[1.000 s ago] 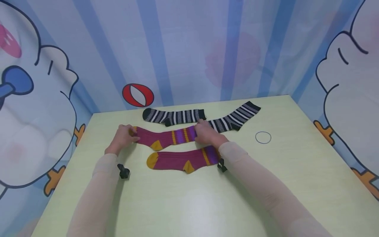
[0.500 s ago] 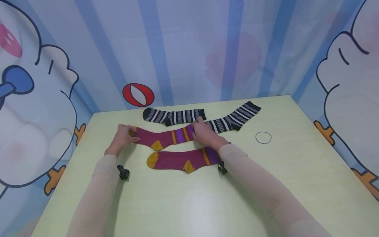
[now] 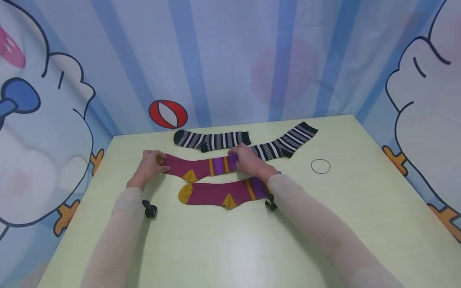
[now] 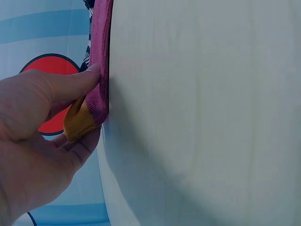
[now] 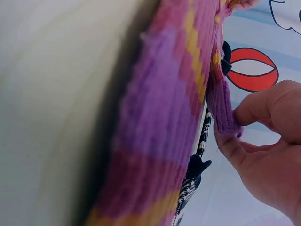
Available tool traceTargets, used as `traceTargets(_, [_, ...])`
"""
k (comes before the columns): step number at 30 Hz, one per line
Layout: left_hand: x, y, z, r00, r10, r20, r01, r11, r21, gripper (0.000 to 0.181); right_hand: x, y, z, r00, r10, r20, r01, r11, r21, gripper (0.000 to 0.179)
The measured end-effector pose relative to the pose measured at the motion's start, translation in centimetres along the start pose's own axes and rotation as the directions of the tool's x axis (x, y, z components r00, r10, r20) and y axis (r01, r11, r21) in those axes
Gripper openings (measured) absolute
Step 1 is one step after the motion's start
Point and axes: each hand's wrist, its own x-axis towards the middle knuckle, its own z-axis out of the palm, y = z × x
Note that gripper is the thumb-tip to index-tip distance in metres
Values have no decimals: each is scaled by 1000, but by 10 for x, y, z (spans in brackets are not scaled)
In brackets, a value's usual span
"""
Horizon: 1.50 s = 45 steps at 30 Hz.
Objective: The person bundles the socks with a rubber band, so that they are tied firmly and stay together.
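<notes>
A maroon sock with a mustard heel and purple-and-yellow striped cuff stretches between my two hands on the table. My left hand holds its mustard toe, thumb on one side and fingers on the other. At the cuff end, my right hand pinches the purple edge between thumb and fingers. A second maroon sock lies flat just nearer to me, its cuff partly hidden under my right wrist.
Behind lie two black-and-white striped socks, one straight and one angled, its toe end hidden by my right hand. A thin ring outline is on the table at right. A patterned curtain rises beyond the table's back edge.
My right hand has shifted slightly left along the cuff of the held sock and now grips its edge. The left hand stays at the toe; the other socks have not moved.
</notes>
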Motion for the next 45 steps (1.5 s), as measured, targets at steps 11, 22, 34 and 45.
traceTargets(11, [-1,2,-2,1000,22,20,-22,1000,21,42,-1,2,-5,998,31,48,-31,999,-7,55])
traceTargets(22, [-8,-4,-4,989,128,-71,-130,991,-26,52,-3,2,-3,997,59,55,-63,996,68,60])
traceTargets(34, [-22,7,-20,988,138,-70,-146,980,-133,56,-11,6,-11,999,49,-11,-46,986,158,64])
traceTargets(45, [-42,27,-31,988,151,-11,-149,960,-238,65,-30,16,-34,998,12,-61,2,977,212,63])
